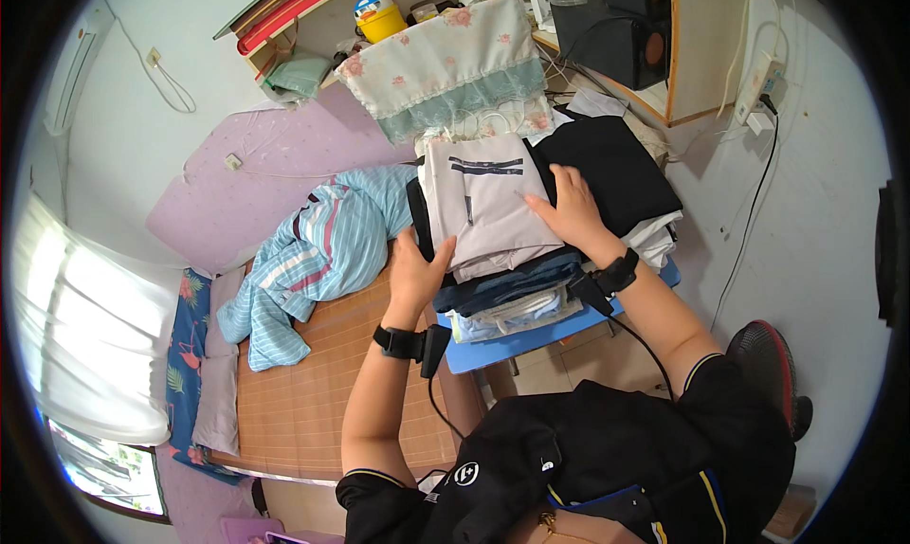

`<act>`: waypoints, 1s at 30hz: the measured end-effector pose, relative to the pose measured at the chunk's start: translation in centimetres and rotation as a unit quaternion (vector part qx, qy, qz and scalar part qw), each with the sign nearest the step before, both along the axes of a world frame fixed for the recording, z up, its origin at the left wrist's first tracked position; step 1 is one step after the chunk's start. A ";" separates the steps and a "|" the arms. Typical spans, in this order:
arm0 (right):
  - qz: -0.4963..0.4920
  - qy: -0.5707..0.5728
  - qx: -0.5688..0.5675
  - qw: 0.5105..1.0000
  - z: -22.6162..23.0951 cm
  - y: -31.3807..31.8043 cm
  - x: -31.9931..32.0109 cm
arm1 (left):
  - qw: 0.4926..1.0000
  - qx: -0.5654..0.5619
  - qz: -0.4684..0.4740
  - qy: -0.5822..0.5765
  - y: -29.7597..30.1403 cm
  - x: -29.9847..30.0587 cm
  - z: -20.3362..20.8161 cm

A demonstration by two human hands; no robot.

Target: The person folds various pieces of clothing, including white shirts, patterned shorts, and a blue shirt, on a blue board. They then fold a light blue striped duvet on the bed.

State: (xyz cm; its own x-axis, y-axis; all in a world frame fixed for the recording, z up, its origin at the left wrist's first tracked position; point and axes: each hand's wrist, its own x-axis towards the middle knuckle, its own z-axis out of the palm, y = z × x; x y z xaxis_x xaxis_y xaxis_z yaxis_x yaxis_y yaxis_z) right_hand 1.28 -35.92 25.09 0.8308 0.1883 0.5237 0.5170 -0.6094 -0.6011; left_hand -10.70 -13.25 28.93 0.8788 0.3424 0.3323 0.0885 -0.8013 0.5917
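A folded pale shirt [502,217] with dark printed strips lies on top of a stack of folded clothes. Beneath it show a dark blue garment [512,286] and lighter folded pieces [517,318]. My left hand [417,271] is at the shirt's near left edge, thumb and fingers apart. Across the shirt's right side lies my right hand [572,208], open, its fingers stretched out over the cloth. Neither hand grips anything that I can see. A second stack, topped by a folded black garment [611,170], stands just right of the first.
Both stacks rest on a blue tabletop [472,358]. To the left is a bed with a brown mat [313,407] and a crumpled blue striped blanket [327,245]. Behind are a floral cloth [445,61] and a black speaker [607,46]. Cords run from the black bands on my wrists.
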 end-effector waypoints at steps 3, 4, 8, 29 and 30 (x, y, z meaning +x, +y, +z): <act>0.033 -0.188 0.009 0.982 1.1 0.1 -1.2 | 0.975 0.177 -0.052 -0.126 -0.4 -0.1 1.7; 0.077 -0.182 0.000 0.980 1.1 0.4 -1.8 | 0.951 0.222 -0.087 -0.197 -0.7 -0.1 1.9; 0.105 -0.107 -0.074 0.986 0.0 1.5 -3.4 | 0.947 0.271 -0.168 -0.040 -2.8 0.3 0.1; 0.283 -0.095 0.127 0.946 -1.6 -0.3 -11.1 | 0.970 -0.238 0.023 -0.038 2.3 -7.4 -14.0; 0.326 -0.077 0.131 0.933 -2.5 0.5 -12.0 | 0.978 -0.206 0.016 -0.031 2.0 -8.6 -15.4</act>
State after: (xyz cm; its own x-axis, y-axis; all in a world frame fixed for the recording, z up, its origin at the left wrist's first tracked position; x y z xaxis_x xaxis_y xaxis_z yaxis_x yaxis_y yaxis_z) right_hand -10.76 -35.43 22.59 0.4955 0.4767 0.7261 0.8189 0.0224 -0.5735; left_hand -19.31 -11.21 13.54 0.8479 0.4854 0.2130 0.0630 -0.4912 0.8688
